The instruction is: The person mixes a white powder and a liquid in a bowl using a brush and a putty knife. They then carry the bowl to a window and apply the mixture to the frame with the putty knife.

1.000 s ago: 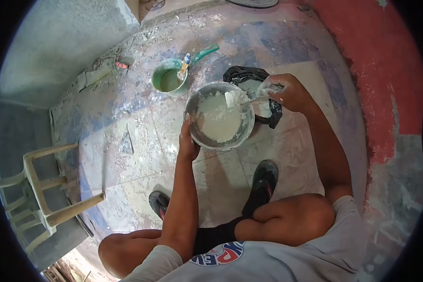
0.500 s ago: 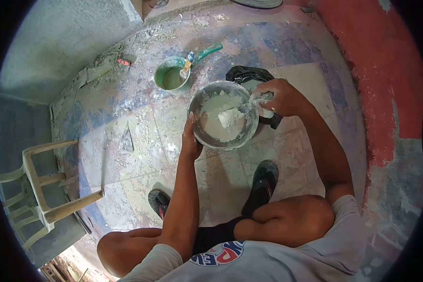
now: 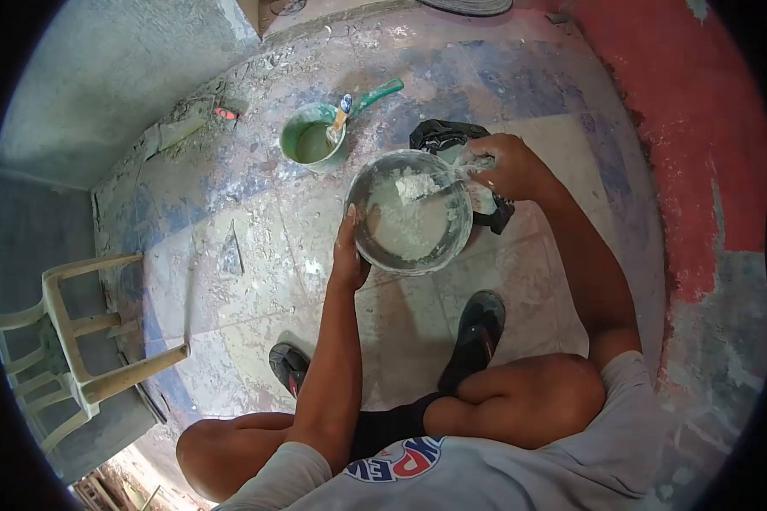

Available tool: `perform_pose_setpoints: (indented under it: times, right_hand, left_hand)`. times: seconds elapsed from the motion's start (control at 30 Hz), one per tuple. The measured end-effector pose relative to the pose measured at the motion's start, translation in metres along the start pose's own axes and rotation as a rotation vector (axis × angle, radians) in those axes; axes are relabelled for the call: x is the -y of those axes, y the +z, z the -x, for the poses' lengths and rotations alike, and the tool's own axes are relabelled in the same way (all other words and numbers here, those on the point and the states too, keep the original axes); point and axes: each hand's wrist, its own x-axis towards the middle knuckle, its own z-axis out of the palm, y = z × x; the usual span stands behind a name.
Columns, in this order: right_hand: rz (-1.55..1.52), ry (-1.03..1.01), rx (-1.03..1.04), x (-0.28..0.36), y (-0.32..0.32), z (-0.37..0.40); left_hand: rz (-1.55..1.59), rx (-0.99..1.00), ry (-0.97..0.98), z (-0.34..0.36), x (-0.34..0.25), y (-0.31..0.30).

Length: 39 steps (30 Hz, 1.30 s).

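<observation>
A pale grey, short-sleeved T-shirt [image 3: 503, 477] carries red and blue lettering [image 3: 396, 460] across the chest. Arms and knees are bare. Black fabric [image 3: 383, 430] shows between the knees. The shoes [image 3: 477, 332] are dark with touches of red. White smears fleck the left hand [image 3: 348, 255].

Single head-worn view, steeply down, near the bowl [image 3: 377, 252]

Paint-stained tiled floor [image 3: 230, 255], red wall [image 3: 699, 128], plastic chair [image 3: 68, 341].
</observation>
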Motion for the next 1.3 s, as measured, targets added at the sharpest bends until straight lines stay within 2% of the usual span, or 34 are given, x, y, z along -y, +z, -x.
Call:
perform_pose_setpoints:
  times: [0.13,0.2,0.3,0.43,0.5,0.7,0.83,1.0,1.03,1.13,1.3]
  right_hand:
    - [0.035,0.013,-0.009,0.011,-0.003,0.0]
    - [0.074,0.07,0.088,0.019,-0.006,-0.002]
    - [0.099,0.047,0.15,0.02,-0.006,-0.004]
    - [0.085,0.013,0.025,0.014,0.003,-0.007]
    - [0.101,0.011,0.129,0.024,0.0,-0.007]
    - [0.096,0.002,0.178,0.015,0.004,-0.01]
    - [0.092,-0.038,0.095,0.017,0.007,-0.007]
    - [0.058,-0.087,0.123,0.025,0.013,-0.007]
    - [0.058,-0.031,0.219,0.034,0.008,-0.008]
    - [0.087,-0.098,0.181,0.028,0.017,-0.004]
    - [0.143,-0.095,0.212,0.017,0.017,-0.002]
  left_hand:
    - [-0.015,0.014,0.023,0.001,0.0,0.003]
    - [0.004,-0.007,0.019,-0.001,0.002,0.0]
    - [-0.016,-0.049,-0.017,0.0,0.002,0.002]
    - [0.007,-0.038,-0.015,0.001,0.002,0.007]
    - [-0.017,-0.014,-0.007,0.004,0.0,0.009]
    - [-0.006,-0.011,-0.002,-0.001,0.005,0.001]
    - [0.007,-0.01,-0.001,-0.002,0.005,0.003]
    - [0.01,-0.015,-0.02,-0.001,0.006,0.001]
    - [-0.001,-0.017,-0.022,-0.001,0.005,0.002]
    - [0.026,0.034,-0.018,-0.003,0.005,0.0]
    - [-0.005,-0.028,0.029,0.0,0.004,0.003]
